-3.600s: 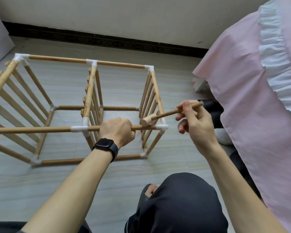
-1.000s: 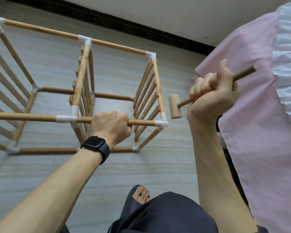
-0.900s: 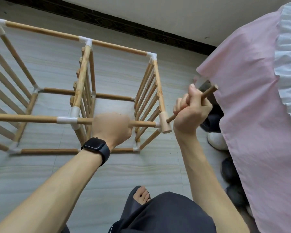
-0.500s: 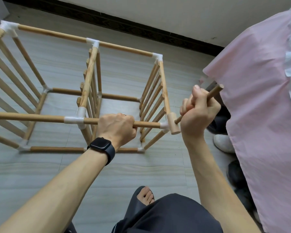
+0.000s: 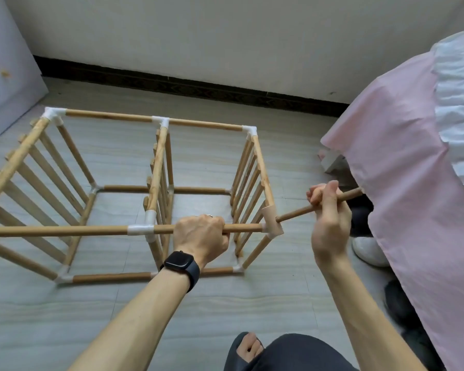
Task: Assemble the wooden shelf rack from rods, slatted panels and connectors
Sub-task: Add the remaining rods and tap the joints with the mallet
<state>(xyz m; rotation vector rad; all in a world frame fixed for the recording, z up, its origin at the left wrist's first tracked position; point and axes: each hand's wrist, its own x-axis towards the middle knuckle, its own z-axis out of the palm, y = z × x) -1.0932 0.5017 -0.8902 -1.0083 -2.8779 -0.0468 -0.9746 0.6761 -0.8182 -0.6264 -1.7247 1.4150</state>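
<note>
Rack frame (image 5: 113,117) lies on its side on the floor (image 5: 225,303); rods, 3 slatted panels and white connectors are all in place.

L hand (image 5: 200,232): fist wrapped fully round the near top rod (image 5: 65,230), between the mid T-connector (image 5: 141,229) and the R corner, bracing the frame.

R hand (image 5: 330,220): fingers curled round the handle of a wooden mallet (image 5: 273,219), gripping approx mid-handle. The mallet head sits against the near-R top corner connector (image 5: 265,231), side-on to the rod end.

Step (judged): seating joints, i.e. tapping the corner home along the rod axis. Assembly looks near done.

Next calls for: short, square taps, not glancing ones. L grip firm so the frame doesn't skid. Then check the other corners for gaps. How deep this joint sits can't be told, as the head covers it.
</note>
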